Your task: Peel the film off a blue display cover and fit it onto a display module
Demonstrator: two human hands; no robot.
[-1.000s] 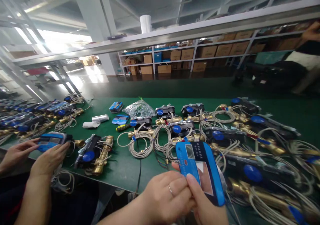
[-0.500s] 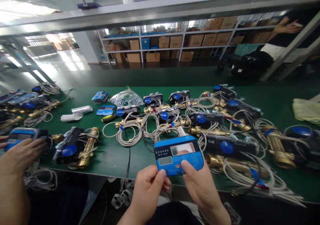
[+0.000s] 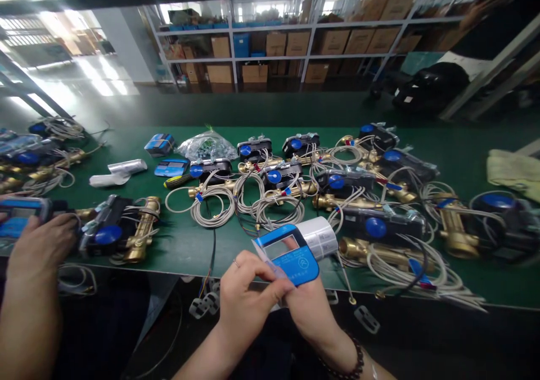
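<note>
Blue-and-black rectangular faceplate with rounded corners and a clear window (image 3: 310, 270): in the head view it is held up in front of the person, above the near edge of the green tabletop (image 3: 181, 247), tilted and apart from the surface. A thin translucent film (image 3: 262, 251) stands away from its left end. The person's left hand (image 3: 247, 284), with a ring on one finger, has thumb and forefinger pinched together on the film at the plate's lower left edge. The person's right hand (image 3: 312, 309), with a dark beaded bracelet (image 3: 358, 360) at the wrist, is beneath the plate; a fingertip shows through the window, but the other fingers are hidden, so how far they are closed cannot be told.

Just behind the plate is a silvery-white roll of labels (image 3: 323, 236). Beyond lie black-housed meters with blue discs and brass pipes (image 3: 375, 225), among coiled pale grey cables (image 3: 213, 208). Farther left, a yellow-and-black handle (image 3: 177, 181) lies just beside a flat blue plate (image 3: 169, 168), near a clear plastic bag (image 3: 206, 145). At the far left, a co-worker's hand (image 3: 42, 245) touches a blue-faced meter (image 3: 17, 222).
</note>
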